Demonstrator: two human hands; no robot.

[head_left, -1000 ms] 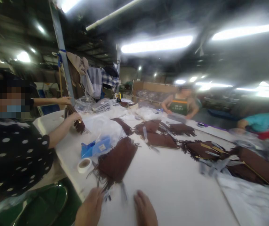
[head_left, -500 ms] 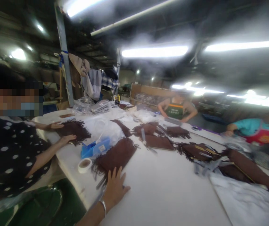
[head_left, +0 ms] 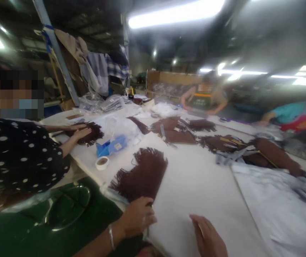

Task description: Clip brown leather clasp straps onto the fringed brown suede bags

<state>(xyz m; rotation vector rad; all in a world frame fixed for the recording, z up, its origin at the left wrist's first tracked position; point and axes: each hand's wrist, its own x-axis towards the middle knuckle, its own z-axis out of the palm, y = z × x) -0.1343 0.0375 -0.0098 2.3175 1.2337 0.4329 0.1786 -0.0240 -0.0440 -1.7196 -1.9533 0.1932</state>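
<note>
A flat, dark-brown fabric piece (head_left: 147, 173) with fringed edges lies on the white tabletop (head_left: 195, 182), near its rim. The person's left hand (head_left: 140, 216) curls at the fabric's near end; whether that grip pinches it, I can't tell from here. The right hand (head_left: 209, 236), fingers straight and uncurled, is over the tabletop, apart from the fabric.

Cloth (head_left: 149, 175) lies on the table (head_left: 193, 178), right of tape (head_left: 102, 166).

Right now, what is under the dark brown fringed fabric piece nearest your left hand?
Flat white tabletop shows beside the dark brown fringed piece; anything else beneath is covered.
</note>
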